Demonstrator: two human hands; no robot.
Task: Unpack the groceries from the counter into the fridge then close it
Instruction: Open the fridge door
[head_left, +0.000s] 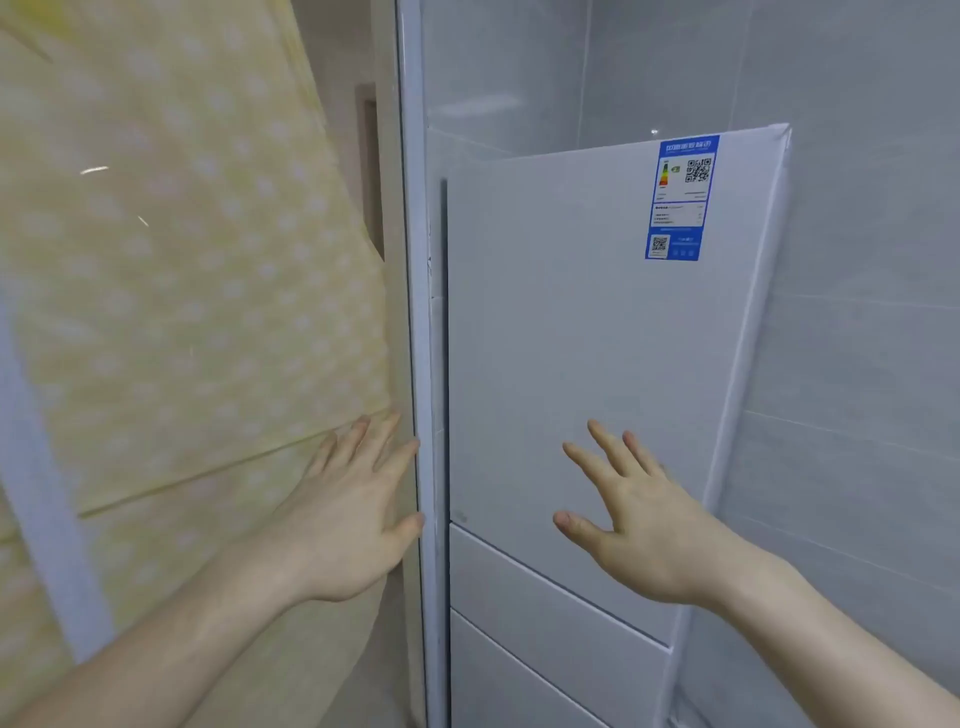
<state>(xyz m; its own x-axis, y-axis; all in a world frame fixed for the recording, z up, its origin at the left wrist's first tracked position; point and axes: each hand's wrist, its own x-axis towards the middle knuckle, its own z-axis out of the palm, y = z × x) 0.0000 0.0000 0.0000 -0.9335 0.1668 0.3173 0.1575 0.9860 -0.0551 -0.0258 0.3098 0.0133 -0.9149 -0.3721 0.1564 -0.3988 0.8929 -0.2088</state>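
Grey wall tiles (857, 364) back a narrow corner where a white fridge (571, 338) stands, its tall upper door shut flush and two lower drawer fronts (545, 623) below it. A blue energy label (680, 200) sits near the door's top right corner. To the left runs a pale vertical frame (418, 312), and beyond it a yellow dotted curtain (182, 286) seen through what looks like glass, though the blur makes that uncertain.

Both hands are spread wide with straight fingers and hold nothing. The left hand (353, 519) lies along the frame, fingertips touching its edge, just left of the dark vertical gap (444, 338) where the fridge door's opening edge runs. The right hand (644, 519) hovers flat before the lower part of the upper door; whether it touches the panel cannot be told.

No groceries or counter are in view. With the door closed, the job is either finished or not begun. If the door must open, its long edge runs vertically, and the left hand is nearer that gap.
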